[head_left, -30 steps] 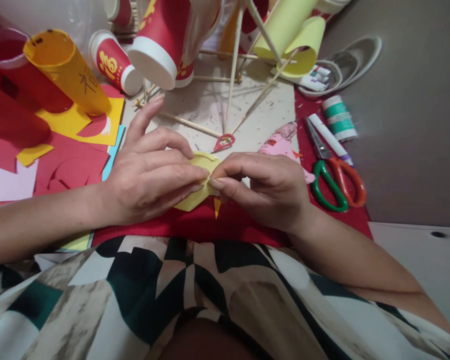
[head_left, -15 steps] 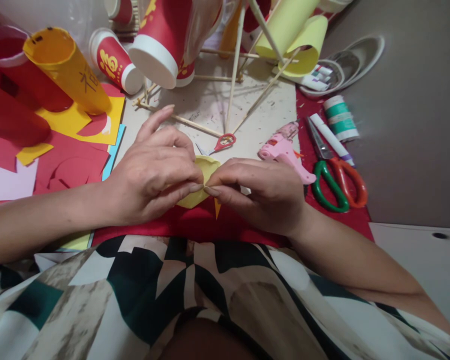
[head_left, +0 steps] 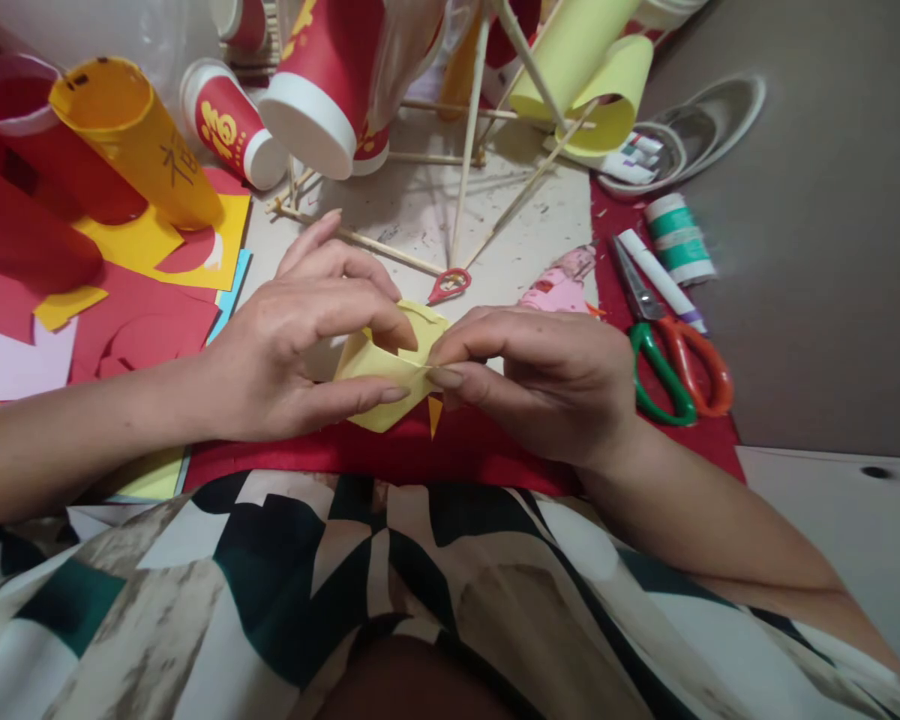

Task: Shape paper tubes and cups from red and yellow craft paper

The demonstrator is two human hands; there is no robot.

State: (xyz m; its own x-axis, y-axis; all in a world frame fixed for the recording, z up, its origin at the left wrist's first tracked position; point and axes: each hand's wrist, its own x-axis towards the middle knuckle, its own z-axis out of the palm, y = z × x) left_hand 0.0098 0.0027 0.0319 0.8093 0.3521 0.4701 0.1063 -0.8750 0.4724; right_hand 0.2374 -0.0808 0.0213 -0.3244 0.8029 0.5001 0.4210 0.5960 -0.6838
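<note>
A pale yellow paper piece (head_left: 375, 372), curved into a short tube with an open top, is between my hands above the table. My right hand (head_left: 544, 375) pinches its right-hand edge between thumb and forefinger. At its left side, my left hand (head_left: 311, 340) has thumb and forefinger spread, the forefinger over the opening and the thumb along the outer wall. Just beyond the paper lie small scissors with red handles (head_left: 450, 285), their blades mostly hidden. A pink glue gun (head_left: 562, 285) is partly covered by my right hand.
Large scissors (head_left: 679, 370) with green and orange handles lie at right beside a glue stick (head_left: 660, 275) and a green-white roll (head_left: 680, 238). A wooden stick frame (head_left: 465, 170) and red paper cups (head_left: 322, 90) stand ahead. Coloured paper (head_left: 150, 330) and an orange tube (head_left: 131, 140) are at left.
My left thumb and forefinger have parted from their pinch at the paper's edge. The paper's opening shows more widely, and my right hand has shifted slightly right, still pinching it.
</note>
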